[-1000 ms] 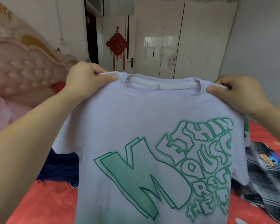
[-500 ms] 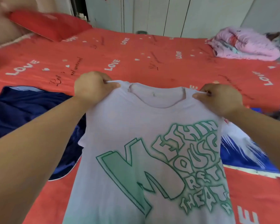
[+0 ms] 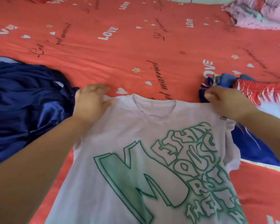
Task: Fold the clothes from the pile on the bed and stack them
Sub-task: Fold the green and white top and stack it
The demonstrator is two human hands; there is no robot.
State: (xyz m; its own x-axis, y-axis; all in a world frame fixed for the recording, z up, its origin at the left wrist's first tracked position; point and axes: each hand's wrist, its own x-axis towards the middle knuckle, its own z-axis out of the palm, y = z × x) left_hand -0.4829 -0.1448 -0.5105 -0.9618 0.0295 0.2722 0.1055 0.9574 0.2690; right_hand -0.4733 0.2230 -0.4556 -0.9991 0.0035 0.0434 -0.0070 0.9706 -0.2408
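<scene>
A pale lilac T-shirt (image 3: 136,135) with a green graffiti print lies front up on the red bed sheet (image 3: 136,54), collar away from me. My left hand (image 3: 90,102) holds its left shoulder, thumb on the cloth and fingers over the edge near the sheet. At the right shoulder seam, my right hand (image 3: 228,102) pinches the cloth with curled fingers. The shirt's lower part runs out of view at the bottom.
A crumpled navy blue garment (image 3: 23,102) lies just left of the shirt, touching my left forearm. A blue, red and white garment (image 3: 257,97) is bunched at the right, partly under the shirt's sleeve. A pink blanket (image 3: 262,12) sits at the far right corner.
The shirt, held up in the air a second ago, has been lowered and now lies flat on the sheet. Both hands came down and forward with its shoulders.
</scene>
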